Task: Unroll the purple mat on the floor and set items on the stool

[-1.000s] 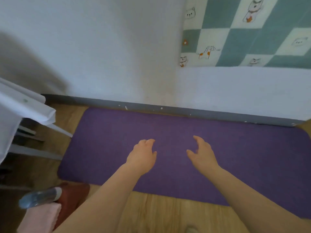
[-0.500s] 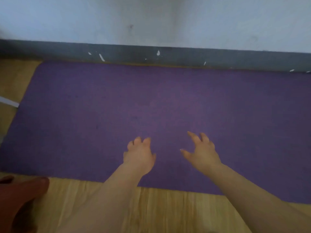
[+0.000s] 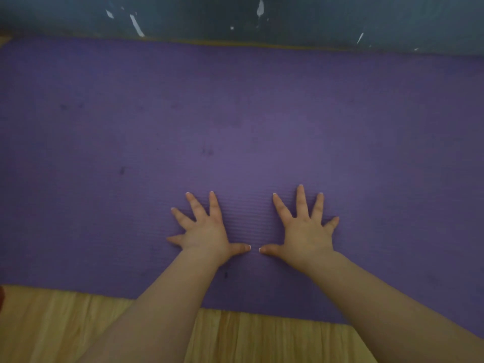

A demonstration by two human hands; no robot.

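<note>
The purple mat (image 3: 235,127) lies flat and unrolled on the wooden floor, filling most of the head view from left to right. My left hand (image 3: 207,231) rests palm down on the mat near its front edge, fingers spread wide. My right hand (image 3: 303,231) lies flat beside it, also with fingers splayed, and the two thumb tips almost meet. Neither hand holds anything. The stool and the items are out of view.
A grey skirting board (image 3: 288,19) with white paint chips runs along the mat's far edge. Light wooden floor (image 3: 52,323) shows in front of the mat. A sliver of something dark red (image 3: 1,297) sits at the left edge.
My head has dropped closer to the mat. Both hands have come down from hovering with curled fingers to lying flat on the mat with fingers spread.
</note>
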